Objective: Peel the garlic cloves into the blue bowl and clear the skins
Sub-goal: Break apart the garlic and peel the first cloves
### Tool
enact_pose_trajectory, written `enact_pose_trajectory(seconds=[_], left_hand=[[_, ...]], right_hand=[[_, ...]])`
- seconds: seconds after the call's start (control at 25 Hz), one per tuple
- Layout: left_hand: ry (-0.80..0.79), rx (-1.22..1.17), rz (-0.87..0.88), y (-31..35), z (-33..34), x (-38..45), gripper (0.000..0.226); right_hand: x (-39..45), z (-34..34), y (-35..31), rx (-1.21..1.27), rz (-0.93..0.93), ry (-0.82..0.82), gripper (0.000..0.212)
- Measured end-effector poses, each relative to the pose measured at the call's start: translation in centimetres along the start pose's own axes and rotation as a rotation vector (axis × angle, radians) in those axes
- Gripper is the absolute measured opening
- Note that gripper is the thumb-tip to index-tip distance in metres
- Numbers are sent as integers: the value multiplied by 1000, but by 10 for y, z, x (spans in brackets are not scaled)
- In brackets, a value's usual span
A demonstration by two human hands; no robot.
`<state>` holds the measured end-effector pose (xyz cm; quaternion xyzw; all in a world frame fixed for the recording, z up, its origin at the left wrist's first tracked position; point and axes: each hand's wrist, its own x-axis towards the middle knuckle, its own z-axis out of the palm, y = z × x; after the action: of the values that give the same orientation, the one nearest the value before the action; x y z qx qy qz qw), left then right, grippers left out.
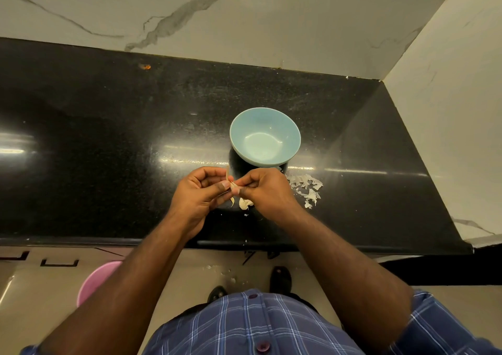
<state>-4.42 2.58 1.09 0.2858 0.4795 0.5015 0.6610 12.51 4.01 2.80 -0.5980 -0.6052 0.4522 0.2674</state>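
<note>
While my left hand [202,191] and right hand [262,189] pinch one garlic clove [233,185] between their fingertips, I see the empty blue bowl [264,136] just beyond, nearer my right.

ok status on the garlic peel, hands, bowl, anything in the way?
Left hand and right hand both pinch a garlic clove, mid-peel. Blue bowl looks empty. Skins piled beside right hand, nothing blocking.

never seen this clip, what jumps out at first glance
Two bare hands meet over the near edge of the glossy black stone counter, the left hand and right hand pinching a small pale garlic clove. Just behind sits an empty light blue ceramic bowl, with papery white skins scattered to its right.
</note>
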Motion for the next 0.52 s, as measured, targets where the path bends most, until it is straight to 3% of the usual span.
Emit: enact_pose_trajectory(seconds=[0.28, 0.52], left_hand=[[-8, 31, 33, -6, 0, -1, 22], [14, 2, 29, -10, 6, -2, 23]], right_hand=[[-1, 1, 4, 295, 105, -1, 4], [-1, 8, 8, 284, 138, 37, 8]])
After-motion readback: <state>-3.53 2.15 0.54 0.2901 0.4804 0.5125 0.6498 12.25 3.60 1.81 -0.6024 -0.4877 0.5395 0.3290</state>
